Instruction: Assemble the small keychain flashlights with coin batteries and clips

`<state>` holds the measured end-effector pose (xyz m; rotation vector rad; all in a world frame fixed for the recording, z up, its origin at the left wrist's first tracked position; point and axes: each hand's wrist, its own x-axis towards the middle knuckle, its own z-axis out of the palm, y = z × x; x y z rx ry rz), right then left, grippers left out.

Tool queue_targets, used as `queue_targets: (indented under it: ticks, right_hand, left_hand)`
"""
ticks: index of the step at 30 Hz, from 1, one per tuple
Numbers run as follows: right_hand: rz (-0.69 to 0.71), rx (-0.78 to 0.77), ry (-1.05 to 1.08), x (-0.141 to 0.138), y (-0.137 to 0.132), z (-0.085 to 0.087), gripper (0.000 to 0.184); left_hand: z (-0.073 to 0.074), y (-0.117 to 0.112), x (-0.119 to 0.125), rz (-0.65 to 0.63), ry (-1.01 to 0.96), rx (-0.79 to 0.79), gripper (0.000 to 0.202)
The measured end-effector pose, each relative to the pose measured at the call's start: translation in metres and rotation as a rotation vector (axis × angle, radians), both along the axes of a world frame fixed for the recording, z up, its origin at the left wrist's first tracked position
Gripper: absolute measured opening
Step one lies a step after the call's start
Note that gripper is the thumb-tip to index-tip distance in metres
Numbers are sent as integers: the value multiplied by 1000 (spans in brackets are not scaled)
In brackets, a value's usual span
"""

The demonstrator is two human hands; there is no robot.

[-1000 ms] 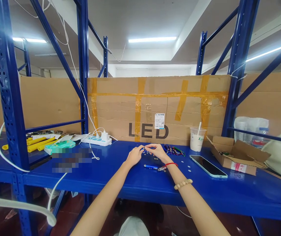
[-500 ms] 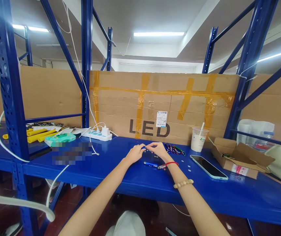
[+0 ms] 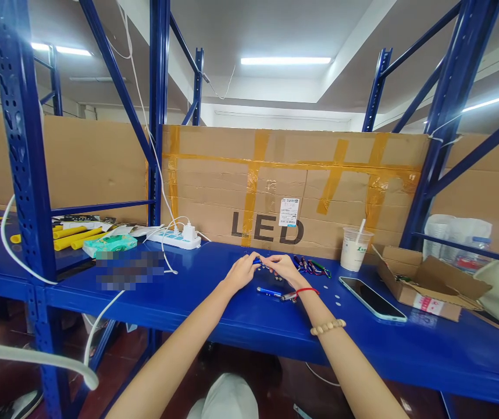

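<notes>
My left hand (image 3: 241,272) is closed around a small blue metal tube (image 3: 257,261), which its fingers mostly cover. Close against the tube's right end, my right hand (image 3: 281,267) has its fingers pinched together; what lies between them is too small to make out. Below the hands a blue pen-shaped tube (image 3: 269,291) lies on the blue table, with a silver piece (image 3: 288,297) at its right end near my right wrist. Small shiny round pieces (image 3: 278,278) rest under my right hand. Just beyond it is a pile of coloured metal tubes and clips (image 3: 313,266).
A phone (image 3: 372,298), a drink cup with a straw (image 3: 355,249) and an open cardboard box (image 3: 428,282) stand to the right. Leftward are a power strip (image 3: 175,237), a green packet (image 3: 110,247) and yellow tubes (image 3: 77,238). A cardboard wall (image 3: 214,186) closes the back.
The view has shifted slightly, so everything sits a little further right. Both hands stay together at the blue tube, with only small finger movement.
</notes>
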<state>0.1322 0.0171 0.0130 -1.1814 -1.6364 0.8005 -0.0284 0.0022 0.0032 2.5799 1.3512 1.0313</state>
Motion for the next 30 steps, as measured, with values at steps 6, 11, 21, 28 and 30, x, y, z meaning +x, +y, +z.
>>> queue_targets:
  ticks: [6,11,21,28,30]
  right_hand:
    - [19,-32,19,1,1,-1,44]
    - [43,-38,22,1,1,-2,45]
    - [49,38,9,1,2,-6,49]
    - [119,111,-28,3,6,-9,42]
    - [131,112,-41,3,7,-10,41]
  left_hand:
    - [3,-6,1,1,-8,-5,24]
    - [2,-4,3,33,16,-17,25]
    - [-3,6,-1,89,49,-85,28]
    - [-4,4,-2,42,55,-115,28]
    - [-5,3,-2,34,54,-124,28]
